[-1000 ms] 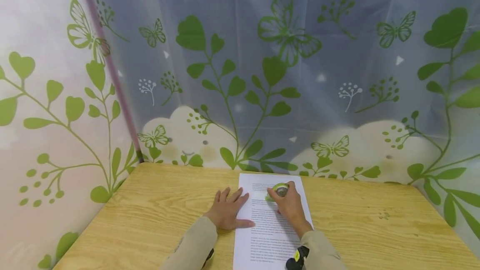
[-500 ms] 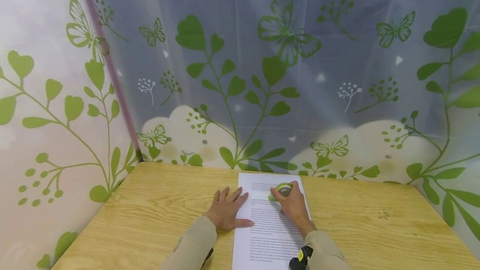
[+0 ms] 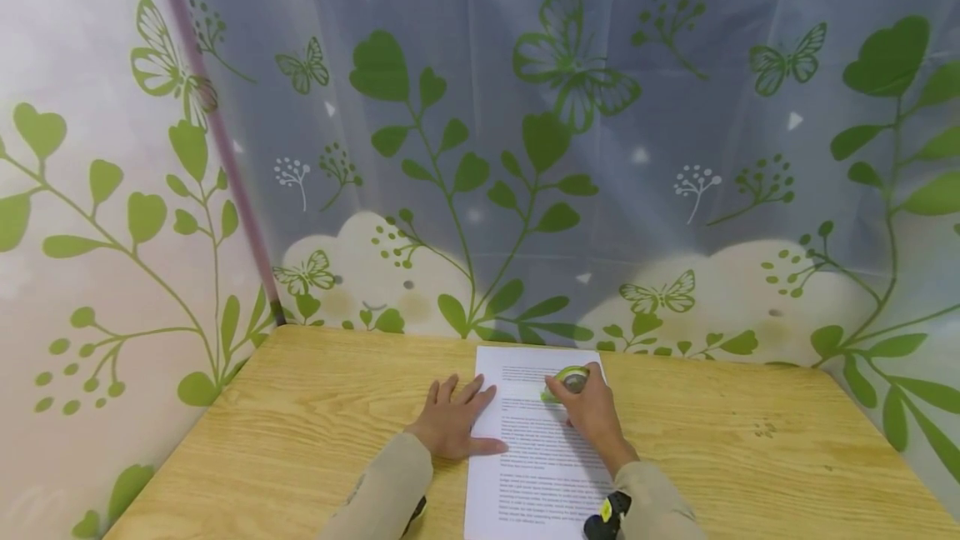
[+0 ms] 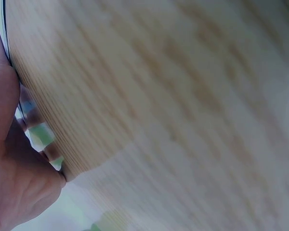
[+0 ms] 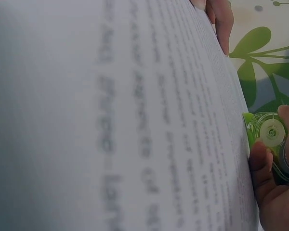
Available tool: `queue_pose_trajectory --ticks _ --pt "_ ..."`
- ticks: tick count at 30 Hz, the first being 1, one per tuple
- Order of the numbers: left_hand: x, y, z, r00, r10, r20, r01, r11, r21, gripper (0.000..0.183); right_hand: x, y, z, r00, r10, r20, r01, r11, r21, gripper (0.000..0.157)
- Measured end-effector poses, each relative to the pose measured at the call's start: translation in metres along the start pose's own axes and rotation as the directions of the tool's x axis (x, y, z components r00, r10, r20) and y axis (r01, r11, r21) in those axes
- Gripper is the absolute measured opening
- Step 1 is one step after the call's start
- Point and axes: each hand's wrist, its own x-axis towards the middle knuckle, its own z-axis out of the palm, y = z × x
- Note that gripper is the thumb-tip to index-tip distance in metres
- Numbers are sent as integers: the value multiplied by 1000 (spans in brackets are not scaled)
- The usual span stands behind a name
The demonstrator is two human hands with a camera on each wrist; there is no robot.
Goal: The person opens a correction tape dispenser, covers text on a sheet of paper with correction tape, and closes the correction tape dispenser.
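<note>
A sheet of printed paper (image 3: 528, 486) lies on the wooden table, its far edge close to the table's back edge. Over its left edge, my left hand (image 3: 451, 423) rests with fingers spread, the thumb lying across the margin. My right hand (image 3: 598, 422) pinches a green correction tape dispenser (image 3: 574, 380) between thumb and fingers, on the upper right part of the sheet. In the right wrist view, the clear green case of the correction tape (image 5: 271, 132) shows a round reel, its tip against the paper. The left wrist view catches only part of the left hand (image 4: 24, 187).
Wooden tabletop (image 3: 750, 457) extends on both sides of the paper. A curtain (image 3: 480, 148) printed with leaves and butterflies hangs right behind the table, and a pale printed one (image 3: 97, 290) stands at its left. Black devices with straps sit at both wrists.
My right hand has slid a little to the right across the upper part of the paper, with the correction tape still pinched. The left hand has stayed in place.
</note>
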Motion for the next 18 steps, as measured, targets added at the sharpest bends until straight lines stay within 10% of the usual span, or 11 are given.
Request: queue_pose_trajectory --ticks 18 --pt "0 1 -1 1000 0 3 0 1000 -16 89 0 4 -12 1000 19 -9 -19 999 -32 61"
